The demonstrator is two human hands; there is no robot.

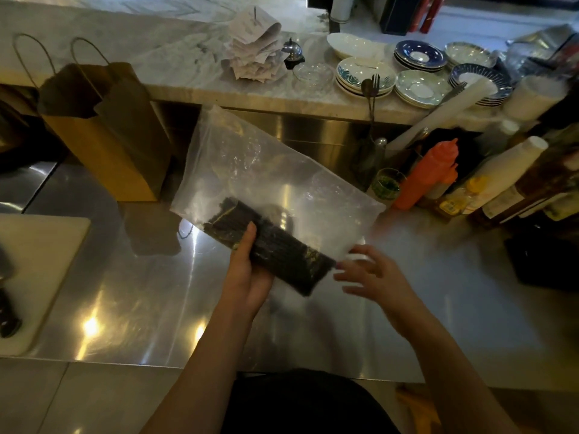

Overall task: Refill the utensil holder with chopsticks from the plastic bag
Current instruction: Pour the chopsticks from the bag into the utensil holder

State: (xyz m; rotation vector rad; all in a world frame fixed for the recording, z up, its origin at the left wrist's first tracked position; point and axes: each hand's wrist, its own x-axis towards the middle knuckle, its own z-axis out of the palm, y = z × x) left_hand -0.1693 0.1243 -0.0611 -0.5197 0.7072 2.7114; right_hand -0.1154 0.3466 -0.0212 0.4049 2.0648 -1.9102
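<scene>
Fingers of the left hand (247, 277) wrap under a dark bundle of chopsticks (275, 250), thumb pressed flat on top, gripping it through the clear plastic bag (266, 170). Just beside the bundle's near end, the right hand (372, 277) hovers with fingers spread and loose; it is blurred, so whether a fingertip touches the bag's corner is hard to say. Both forearms run out of the bottom edge. The bag's upper part stands empty and hazy above the steel counter (423, 308). At the left edge a white cutting board (34, 261) is cut off. Farther back stands a brown paper bag (109, 145), and to the right an orange squeeze bottle (429, 173) among labelled bottles whose print is too small to read. On the marble ledge (188, 86) beyond sit stacked plates (416, 89) and spiked paper receipts (253, 48), writing illegible.
</scene>
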